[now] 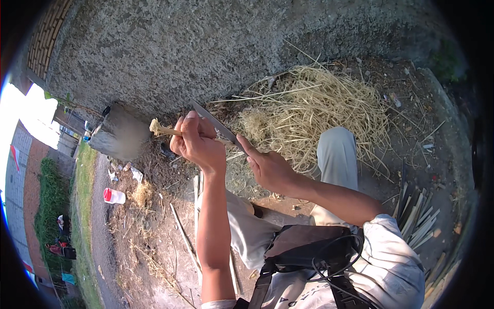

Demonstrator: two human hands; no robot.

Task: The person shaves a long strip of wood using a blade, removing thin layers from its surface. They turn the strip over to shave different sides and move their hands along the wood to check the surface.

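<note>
My left hand is closed round a thin pale stick, whose knobby, frayed end juts out to the left. Its thumb lies close to the blade of a long knife. My right hand grips the knife at its near end, with the index finger stretched along it; the handle is mostly hidden in the palm. The blade slants up and left across the stick, and its tip reaches just above my left hand. Whether the edge touches the stick I cannot tell.
A large heap of pale shaved strips lies beyond my knees, against the rough grey wall. Split slats lie at the right. Leftward are a concrete block, a red-lidded white container and long sticks.
</note>
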